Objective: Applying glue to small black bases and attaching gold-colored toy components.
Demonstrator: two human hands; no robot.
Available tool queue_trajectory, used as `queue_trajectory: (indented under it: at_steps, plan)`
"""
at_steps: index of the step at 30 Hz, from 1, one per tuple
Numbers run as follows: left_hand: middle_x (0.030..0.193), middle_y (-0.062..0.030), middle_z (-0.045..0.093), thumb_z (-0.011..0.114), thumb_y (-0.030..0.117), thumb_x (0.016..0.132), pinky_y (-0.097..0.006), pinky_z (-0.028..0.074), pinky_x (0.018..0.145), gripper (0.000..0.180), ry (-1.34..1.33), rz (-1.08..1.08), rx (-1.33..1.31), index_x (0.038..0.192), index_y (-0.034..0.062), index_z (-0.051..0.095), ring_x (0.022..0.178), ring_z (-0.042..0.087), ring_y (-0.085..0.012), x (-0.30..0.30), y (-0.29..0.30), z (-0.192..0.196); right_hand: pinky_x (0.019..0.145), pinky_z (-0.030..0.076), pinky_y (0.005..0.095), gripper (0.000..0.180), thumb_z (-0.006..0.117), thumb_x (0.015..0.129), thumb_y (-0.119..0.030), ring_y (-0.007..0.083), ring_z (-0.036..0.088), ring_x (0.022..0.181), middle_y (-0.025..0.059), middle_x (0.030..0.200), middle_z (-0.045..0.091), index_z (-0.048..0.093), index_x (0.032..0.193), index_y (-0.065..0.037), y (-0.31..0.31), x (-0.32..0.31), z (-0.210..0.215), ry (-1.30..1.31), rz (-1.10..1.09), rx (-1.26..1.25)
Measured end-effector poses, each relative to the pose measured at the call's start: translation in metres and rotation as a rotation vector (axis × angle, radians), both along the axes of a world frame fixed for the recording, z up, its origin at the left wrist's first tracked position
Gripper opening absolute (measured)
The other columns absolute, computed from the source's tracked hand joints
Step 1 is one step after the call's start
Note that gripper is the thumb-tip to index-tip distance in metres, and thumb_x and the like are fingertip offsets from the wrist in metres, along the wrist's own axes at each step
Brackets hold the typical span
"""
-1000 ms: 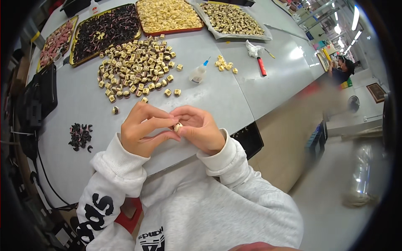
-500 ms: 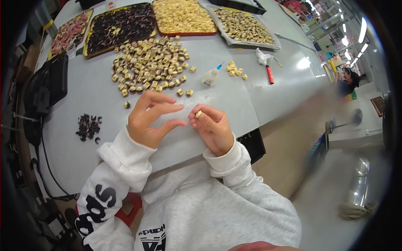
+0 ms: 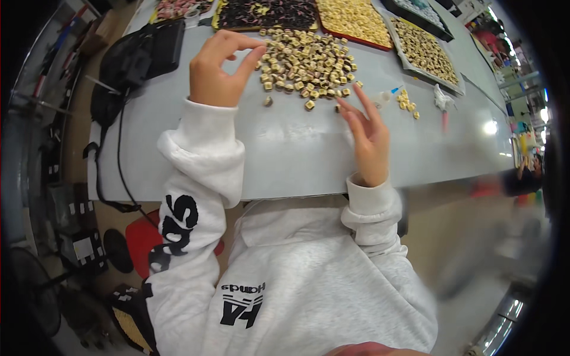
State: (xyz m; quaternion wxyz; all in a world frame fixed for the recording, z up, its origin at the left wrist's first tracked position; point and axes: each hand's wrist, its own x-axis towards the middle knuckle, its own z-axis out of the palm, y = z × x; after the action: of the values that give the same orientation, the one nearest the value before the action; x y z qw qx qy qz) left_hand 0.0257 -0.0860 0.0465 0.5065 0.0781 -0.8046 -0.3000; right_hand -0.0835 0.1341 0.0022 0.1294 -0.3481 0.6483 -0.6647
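My left hand [image 3: 218,70] is raised at the left edge of a heap of small cream-and-dark cube-shaped pieces [image 3: 309,62]. Its thumb and forefinger tips come together in a pinch; whatever may be between them is too small to make out. My right hand [image 3: 371,139] hovers low over the table at the heap's near right, fingers stretched and apart. One small dark-sided piece [image 3: 338,108] is by its fingertips. Two more loose pieces lie in front of the heap, a pale cube [image 3: 309,105] and a darker one [image 3: 268,102].
Behind the heap stand trays of dark pieces [image 3: 267,13], pale pieces [image 3: 354,22] and finished-looking cubes [image 3: 424,53]. To the right are a blue-tipped bottle [image 3: 383,98], small yellow cubes [image 3: 407,102] and a crumpled white tissue [image 3: 442,98]. A black case [image 3: 166,48] sits left on the grey table [image 3: 291,160].
My hands have moved apart, the left to the heap's left edge, the right to its near right. The view has shifted. The small dark curved scraps at left no longer show.
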Motion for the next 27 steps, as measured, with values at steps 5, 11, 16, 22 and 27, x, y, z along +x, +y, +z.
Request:
queue_trajectory:
  at_steps: [5,11,16,22,27]
  plan:
    - [0.078,-0.0037,0.062,0.072,0.011,0.07,-0.027,0.044,0.059,0.012,-0.375,0.191,0.028,0.079,0.0071,0.066,0.071,0.058,-0.0154,0.043,-0.032,-0.02,0.079,0.047,0.0253,0.027,0.047,0.089,-0.004,0.015,0.059,0.088,0.0131,0.114,0.057,0.051,0.115,0.002,0.02,-0.003,-0.006,0.038,-0.285,-0.071]
    - [0.08,-0.0023,0.059,0.078,0.013,0.061,-0.03,0.045,0.065,0.018,-0.624,0.183,-0.155,0.075,0.0089,0.067,0.077,0.055,-0.0179,0.059,-0.037,-0.053,0.073,0.047,0.0241,0.02,0.047,0.088,-0.003,0.0115,0.057,0.078,0.0113,0.111,0.059,0.054,0.106,0.001,0.036,-0.011,-0.011,0.068,-0.447,0.083]
    - [0.08,-0.0036,0.054,0.079,0.013,0.058,-0.031,0.043,0.068,0.021,-0.649,0.181,-0.127,0.069,0.0088,0.062,0.08,0.05,-0.0218,0.056,-0.037,-0.065,0.071,0.045,0.023,0.019,0.047,0.087,-0.003,0.0106,0.054,0.074,0.0085,0.102,0.06,0.056,0.103,0.0,0.036,-0.01,-0.015,0.0,-0.371,-0.067]
    - [0.08,-0.0057,0.053,0.076,0.009,0.058,-0.034,0.042,0.072,0.025,-0.597,0.143,-0.239,0.071,0.007,0.055,0.08,0.049,-0.0261,0.057,-0.031,-0.065,0.074,0.045,0.0264,0.021,0.052,0.084,-0.001,0.0135,0.054,0.08,0.0093,0.105,0.058,0.053,0.105,-0.001,0.046,-0.012,-0.021,-0.05,-0.366,-0.229]
    - [0.079,-0.0098,0.062,0.066,0.005,0.076,-0.026,0.048,0.057,0.016,-0.497,0.029,0.406,0.079,0.0038,0.05,0.064,0.058,-0.0167,0.043,0.006,-0.027,0.083,0.045,0.0311,0.037,0.064,0.078,-0.007,0.022,0.053,0.098,0.0131,0.116,0.051,0.048,0.111,-0.001,0.055,-0.035,-0.004,0.451,-0.785,0.081]
